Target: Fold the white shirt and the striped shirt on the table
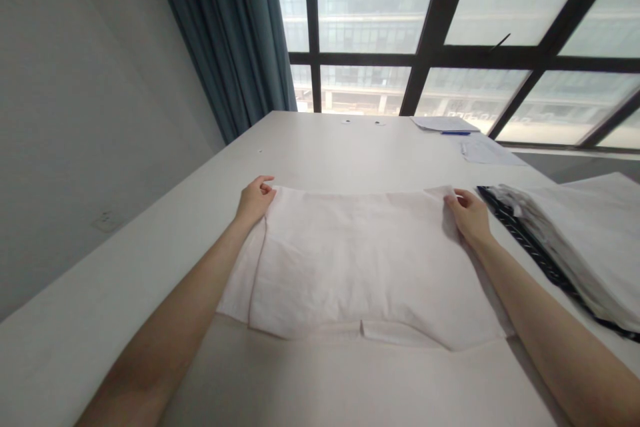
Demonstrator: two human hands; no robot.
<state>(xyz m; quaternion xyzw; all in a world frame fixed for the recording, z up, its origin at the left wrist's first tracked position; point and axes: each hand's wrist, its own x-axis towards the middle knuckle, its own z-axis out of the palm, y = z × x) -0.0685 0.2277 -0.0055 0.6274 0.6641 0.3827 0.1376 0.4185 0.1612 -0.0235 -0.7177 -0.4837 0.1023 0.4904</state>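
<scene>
A white piece of folded fabric (pixel 350 260), perhaps a garment, is spread out in front of me on the white table. Its lower edge is uneven, with a small slit near the middle, and a second layer shows at its left side. My left hand (pixel 256 199) pinches the far left corner between thumb and fingers. At the far right corner, my right hand (pixel 469 215) grips the fabric the same way, with that corner slightly raised. The far edge runs nearly straight between my two hands.
To the right lies a stack of white cloth (pixel 595 233) on a black patterned item (pixel 530 247). Papers (pixel 445 123) and a blue pen (pixel 455 133) rest at the table's far right. Beyond the table (pixel 340 153) are a blue curtain (pixel 235 33) and windows; a wall stands left.
</scene>
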